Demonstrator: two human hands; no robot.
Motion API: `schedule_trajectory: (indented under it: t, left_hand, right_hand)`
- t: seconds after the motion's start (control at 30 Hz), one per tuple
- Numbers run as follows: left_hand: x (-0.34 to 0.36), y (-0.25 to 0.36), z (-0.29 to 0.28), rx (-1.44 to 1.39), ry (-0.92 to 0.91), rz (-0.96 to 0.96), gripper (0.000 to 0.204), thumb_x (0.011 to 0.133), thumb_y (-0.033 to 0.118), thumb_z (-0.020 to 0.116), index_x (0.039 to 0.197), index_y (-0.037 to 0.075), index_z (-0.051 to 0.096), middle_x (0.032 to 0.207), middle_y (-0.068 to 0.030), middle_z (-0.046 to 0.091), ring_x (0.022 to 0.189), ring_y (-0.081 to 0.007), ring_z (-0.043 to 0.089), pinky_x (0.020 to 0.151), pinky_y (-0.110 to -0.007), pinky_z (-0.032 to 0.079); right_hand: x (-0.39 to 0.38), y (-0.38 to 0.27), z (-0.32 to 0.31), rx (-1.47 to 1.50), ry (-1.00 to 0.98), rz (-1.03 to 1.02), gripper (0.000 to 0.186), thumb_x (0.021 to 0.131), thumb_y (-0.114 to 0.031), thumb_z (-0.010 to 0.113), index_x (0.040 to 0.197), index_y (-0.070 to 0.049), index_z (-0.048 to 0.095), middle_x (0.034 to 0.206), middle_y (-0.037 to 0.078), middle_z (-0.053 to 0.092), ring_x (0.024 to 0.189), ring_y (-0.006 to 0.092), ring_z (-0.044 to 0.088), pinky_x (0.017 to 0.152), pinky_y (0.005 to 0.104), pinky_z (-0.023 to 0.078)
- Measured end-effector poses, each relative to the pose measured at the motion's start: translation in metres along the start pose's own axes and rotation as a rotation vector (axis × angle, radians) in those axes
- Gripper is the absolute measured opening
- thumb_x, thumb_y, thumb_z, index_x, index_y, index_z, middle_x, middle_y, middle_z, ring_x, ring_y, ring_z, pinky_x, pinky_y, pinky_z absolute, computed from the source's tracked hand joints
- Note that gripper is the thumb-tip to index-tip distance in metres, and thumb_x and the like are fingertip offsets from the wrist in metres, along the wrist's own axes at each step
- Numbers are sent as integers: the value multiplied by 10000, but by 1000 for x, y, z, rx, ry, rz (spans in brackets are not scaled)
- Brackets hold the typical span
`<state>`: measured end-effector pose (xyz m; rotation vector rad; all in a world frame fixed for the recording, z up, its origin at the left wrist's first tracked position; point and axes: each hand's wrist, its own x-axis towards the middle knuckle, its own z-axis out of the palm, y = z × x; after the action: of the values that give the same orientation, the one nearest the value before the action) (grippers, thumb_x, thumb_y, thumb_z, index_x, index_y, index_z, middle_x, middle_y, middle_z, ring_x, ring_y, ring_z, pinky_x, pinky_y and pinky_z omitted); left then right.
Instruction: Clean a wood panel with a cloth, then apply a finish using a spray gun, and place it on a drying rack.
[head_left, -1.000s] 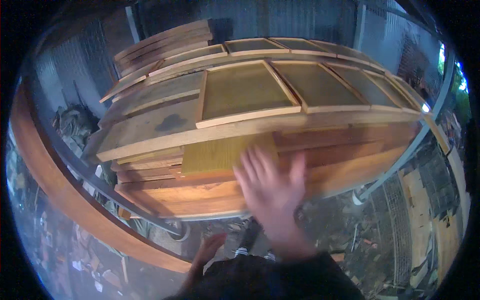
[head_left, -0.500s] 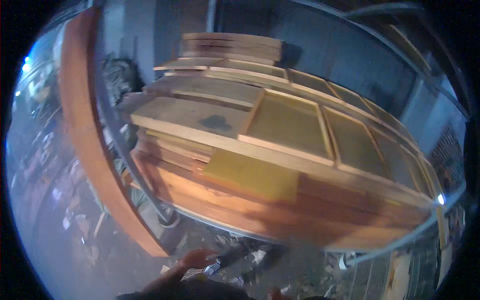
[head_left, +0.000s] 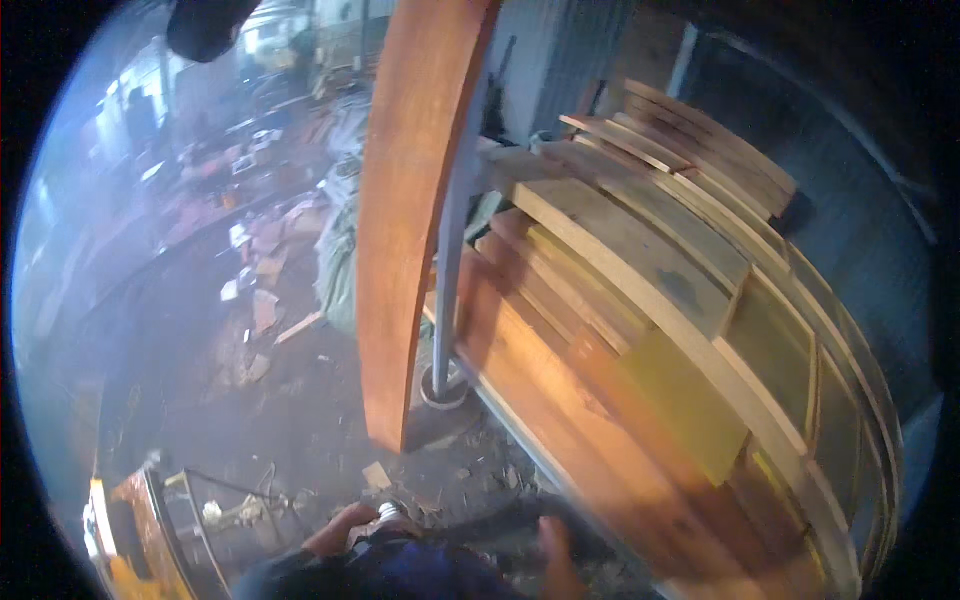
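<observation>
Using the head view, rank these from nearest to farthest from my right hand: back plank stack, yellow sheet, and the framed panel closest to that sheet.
From your right hand:
1. Yellow sheet: ahead and right, on the pile's near side.
2. Framed panel: on top, just beyond the sheet.
3. Plank stack: at the far side.

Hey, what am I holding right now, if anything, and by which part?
Nothing that shows: the left hand and the right hand both appear empty, though they are blurred.
</observation>
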<state>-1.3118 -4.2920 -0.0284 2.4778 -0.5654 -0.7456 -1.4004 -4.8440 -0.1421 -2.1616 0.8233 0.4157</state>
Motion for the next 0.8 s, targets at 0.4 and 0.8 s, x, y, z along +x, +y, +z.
schedule_trajectory:
  t: [0.4, 0.8]
  left_hand:
    - [-10, -153, -85, -464, 25, -150, 456, 922, 429, 574, 1221, 91, 639, 1132, -130, 685, 966, -304, 669, 791, -460, 543]
    - [36, -202, -47, -946, 173, -434, 385, 905, 363, 609, 1155, 75, 660, 1038, -81, 694, 843, -220, 677, 656, -408, 546]
  right_hand:
    - [-33, -175, 96, -81, -186, -135, 567, 786, -459, 707, 1198, -73, 664, 1039, 115, 718, 920, 241, 685, 822, 374, 524]
    - [1, -89, 86, -93, -43, -145, 534, 711, -432, 749, 1063, -32, 702, 1028, 169, 712, 981, 342, 673, 864, 410, 526]
